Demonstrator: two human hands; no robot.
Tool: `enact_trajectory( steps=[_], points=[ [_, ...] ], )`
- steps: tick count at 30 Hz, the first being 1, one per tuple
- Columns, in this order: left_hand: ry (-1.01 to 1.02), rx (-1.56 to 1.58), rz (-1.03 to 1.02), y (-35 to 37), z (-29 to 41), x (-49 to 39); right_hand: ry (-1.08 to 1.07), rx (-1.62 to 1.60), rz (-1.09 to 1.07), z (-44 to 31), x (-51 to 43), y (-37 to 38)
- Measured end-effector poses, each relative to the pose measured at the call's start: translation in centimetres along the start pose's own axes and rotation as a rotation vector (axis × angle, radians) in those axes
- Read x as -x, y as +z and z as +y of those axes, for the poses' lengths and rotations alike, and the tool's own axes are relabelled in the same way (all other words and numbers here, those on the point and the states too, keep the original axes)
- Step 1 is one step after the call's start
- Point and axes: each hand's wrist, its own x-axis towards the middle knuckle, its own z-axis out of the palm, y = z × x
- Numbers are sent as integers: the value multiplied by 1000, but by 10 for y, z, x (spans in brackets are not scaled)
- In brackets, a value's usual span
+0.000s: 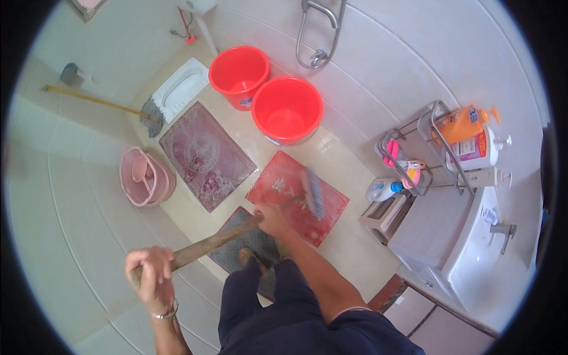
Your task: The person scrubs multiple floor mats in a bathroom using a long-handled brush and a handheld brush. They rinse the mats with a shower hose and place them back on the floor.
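Both my hands grip one long wooden handle (208,243) that slants across the view. My left hand (150,275) wraps its upper end, and a bracelet circles that wrist. Lower down, my right hand (273,218) closes around the shaft. At the far end a blurred brush head (313,194) with pale bristles rests over a wet red floor mat (326,224). Light patterned patches show on this mat. Under my feet lies a dark grey mat (228,248), partly hidden by the handle and my legs.
A wet maroon mat (177,142) lies beyond, near a squat toilet (179,86). Two red buckets (287,111) stand by the wall. Leftward are a pink bucket (166,182) and a string mop (152,117). A bottle rack (437,166) and washbasin (475,262) flank the right.
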Motion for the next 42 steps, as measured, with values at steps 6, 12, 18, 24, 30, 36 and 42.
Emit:
enact_trajectory(
  steps=[6,12,18,24,30,36,42],
  points=[
    [290,-281,-53,-24,18,-20,-201,-40,-125,-43,-128,79],
    [189,-40,157,-77,10,-95,-84,-114,-81,-53,-124,98],
    [-190,114,171,-72,-80,-102,184,161,-47,24,-39,48],
    [-375,281,25,-87,-127,-99,470,207,-168,30,-4,23],
    [-105,55,346,-157,-69,-126,29,153,-2,5,-111,131],
    [168,78,369,-143,1,-121,-177,-8,165,-17,-182,169],
    [200,203,482,-141,3,-118,-111,90,-120,-11,-161,122]
  ],
)
